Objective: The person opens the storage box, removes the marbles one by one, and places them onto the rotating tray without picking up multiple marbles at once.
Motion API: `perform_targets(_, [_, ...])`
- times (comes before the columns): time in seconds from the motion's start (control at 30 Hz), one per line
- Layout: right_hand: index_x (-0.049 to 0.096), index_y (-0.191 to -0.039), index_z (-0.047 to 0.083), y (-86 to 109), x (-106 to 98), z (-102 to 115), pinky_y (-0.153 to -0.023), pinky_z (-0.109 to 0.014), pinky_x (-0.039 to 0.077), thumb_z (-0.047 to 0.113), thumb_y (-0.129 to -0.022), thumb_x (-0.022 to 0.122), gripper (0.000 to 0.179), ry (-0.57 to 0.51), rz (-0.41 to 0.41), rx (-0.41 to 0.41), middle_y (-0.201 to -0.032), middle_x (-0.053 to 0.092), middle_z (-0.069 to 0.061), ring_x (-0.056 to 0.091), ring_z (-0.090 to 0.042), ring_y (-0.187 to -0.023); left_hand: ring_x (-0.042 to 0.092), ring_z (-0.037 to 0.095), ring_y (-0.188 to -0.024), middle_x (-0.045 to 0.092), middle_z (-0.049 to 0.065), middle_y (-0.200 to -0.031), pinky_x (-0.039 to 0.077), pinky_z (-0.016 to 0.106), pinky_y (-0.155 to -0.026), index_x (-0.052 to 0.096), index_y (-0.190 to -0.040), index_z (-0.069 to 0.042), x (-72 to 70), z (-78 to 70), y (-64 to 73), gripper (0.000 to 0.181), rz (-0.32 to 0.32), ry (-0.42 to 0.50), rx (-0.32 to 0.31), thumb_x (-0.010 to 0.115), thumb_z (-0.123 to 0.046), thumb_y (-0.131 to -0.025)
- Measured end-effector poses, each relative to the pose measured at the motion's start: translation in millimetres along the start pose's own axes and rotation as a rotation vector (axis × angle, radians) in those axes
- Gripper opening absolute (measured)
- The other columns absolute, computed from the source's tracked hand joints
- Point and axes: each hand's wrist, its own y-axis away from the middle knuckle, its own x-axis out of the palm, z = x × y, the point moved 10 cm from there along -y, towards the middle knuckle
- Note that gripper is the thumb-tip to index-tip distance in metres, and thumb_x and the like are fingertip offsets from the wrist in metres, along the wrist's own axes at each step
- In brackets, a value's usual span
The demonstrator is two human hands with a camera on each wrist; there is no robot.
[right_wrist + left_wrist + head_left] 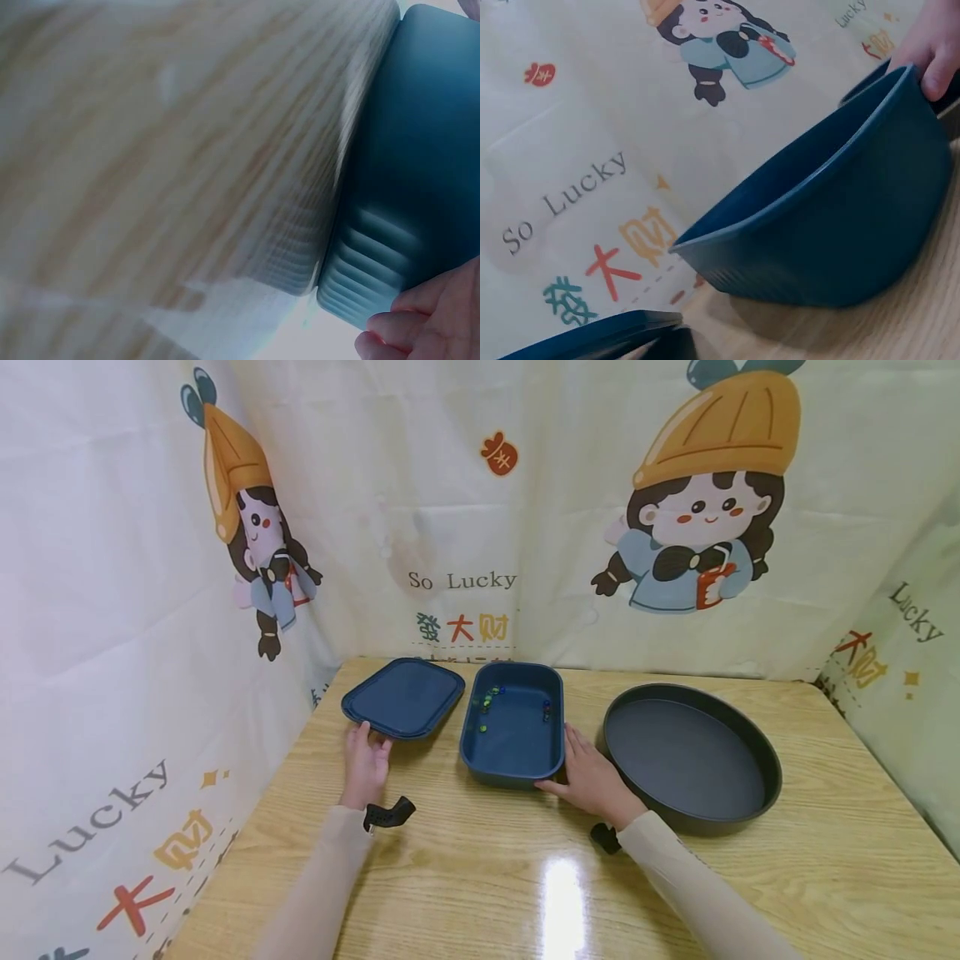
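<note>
In the head view my left hand (366,768) has its fingertips on the near left edge of a flat dark blue lid (408,693). The lid's rim also shows low in the left wrist view. To the right of it stands a deep blue rectangular dish (513,752), with small shiny green, blue and red pieces (487,700) scattered along both sides of its floor. My right hand (592,775) grips the dish's near right corner, fingers along the right wall and thumb at the near wall. In the right wrist view its fingertips (390,326) lie against the ribbed dish wall.
A large round dark grey pan (690,760) stands close to the right of my right hand. Everything rests on a wooden table (480,877). Printed cloth (555,543) hangs behind the table and at both sides.
</note>
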Motion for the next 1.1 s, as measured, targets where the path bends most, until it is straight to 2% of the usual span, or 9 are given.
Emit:
perform_targets(0.1, [0.016,-0.146,-0.009,0.3,-0.1,0.3,-0.111,-0.049,0.031,0.064,-0.082,0.055,0.105,0.002,0.003,0.000,-0.152,0.020,-0.028,0.025,-0.039,-0.141,0.039,0.012,-0.121,0.039,-0.006,-0.121,0.037,0.028,-0.107,0.035,-0.123,-0.019,-3.1,8.0,-0.9,0.021,-0.014,0.012,-0.043,0.034,-0.018,-0.102])
perform_targets(0.17, [0.016,-0.146,-0.010,0.4,-0.1,0.5,-0.111,-0.049,0.031,0.064,-0.082,0.055,0.105,0.001,0.005,-0.001,-0.152,0.020,-0.028,0.025,-0.039,-0.141,0.035,0.014,-0.130,0.039,-0.006,-0.122,0.028,0.030,-0.114,0.029,-0.133,-0.018,-4.5,13.8,-0.7,0.032,-0.016,0.020,-0.088,0.034,-0.018,-0.102])
perform_targets(0.23, [0.015,-0.146,-0.010,0.6,-0.1,0.3,-0.111,-0.049,0.030,0.064,-0.082,0.055,0.105,-0.001,0.008,0.002,-0.152,0.020,-0.028,0.024,-0.039,-0.141,0.029,0.016,-0.137,0.039,-0.005,-0.125,0.024,0.031,-0.116,0.019,-0.143,-0.017,-6.3,19.5,0.0,0.045,-0.020,0.025,-0.134,0.035,-0.018,-0.101])
perform_targets(0.33, [0.015,-0.146,-0.010,0.8,-0.4,0.0,-0.111,-0.050,0.030,0.063,-0.082,0.055,0.105,-0.006,0.010,0.005,-0.153,0.019,-0.028,0.024,-0.039,-0.141,0.024,0.016,-0.142,0.034,-0.003,-0.134,0.024,0.029,-0.116,0.005,-0.151,-0.019,-10.4,27.1,2.0,0.058,-0.039,0.027,-0.197,0.035,-0.018,-0.101])
perform_targets(0.47, [0.015,-0.146,-0.010,0.7,-0.3,0.1,-0.111,-0.049,0.030,0.063,-0.082,0.056,0.105,-0.007,0.011,0.005,-0.153,0.019,-0.028,0.023,-0.039,-0.142,0.016,0.017,-0.145,0.014,0.004,-0.153,0.023,0.028,-0.116,-0.004,-0.152,-0.019,-14.7,32.5,6.0,0.062,-0.049,0.031,-0.240,0.032,-0.017,-0.102])
perform_targets(0.57, [0.015,-0.146,-0.010,0.3,-0.4,0.5,-0.111,-0.049,0.030,0.063,-0.082,0.055,0.105,-0.006,0.009,0.001,-0.153,0.019,-0.028,0.023,-0.039,-0.142,0.011,0.016,-0.147,0.003,0.003,-0.158,0.021,0.027,-0.117,-0.005,-0.152,-0.017,-17.5,35.0,8.9,0.061,-0.051,0.044,-0.254,0.029,-0.016,-0.102])
perform_targets(0.8, [0.014,-0.147,-0.009,-1.2,1.7,-0.8,-0.112,-0.049,0.029,0.064,-0.082,0.055,0.106,-0.013,0.013,0.001,-0.153,0.018,-0.028,0.023,-0.039,-0.142,0.007,0.016,-0.147,0.000,0.004,-0.159,0.018,0.029,-0.118,-0.003,-0.152,-0.011,-24.7,38.0,18.0,0.058,-0.094,0.052,-0.261,0.027,-0.014,-0.102])
perform_targets(0.97, [0.013,-0.147,-0.008,-2.1,1.9,-2.6,-0.111,-0.049,0.030,0.064,-0.082,0.055,0.106,-0.018,0.006,0.003,-0.153,0.019,-0.027,0.023,-0.039,-0.142,0.000,0.018,-0.148,-0.007,0.006,-0.159,0.015,0.028,-0.118,-0.011,-0.151,-0.009,-25.5,35.6,27.6,0.062,-0.127,0.036,-0.241,0.027,-0.014,-0.102])
perform_targets(1.1, [0.014,-0.147,-0.009,-2.2,2.7,-2.5,-0.111,-0.049,0.030,0.065,-0.082,0.054,0.106,-0.017,0.008,0.000,-0.153,0.019,-0.027,0.023,-0.039,-0.142,-0.006,0.018,-0.147,-0.013,0.007,-0.157,0.012,0.027,-0.119,-0.017,-0.149,-0.007,-23.5,37.6,40.9,0.065,-0.149,0.030,-0.250,0.025,-0.018,-0.101])
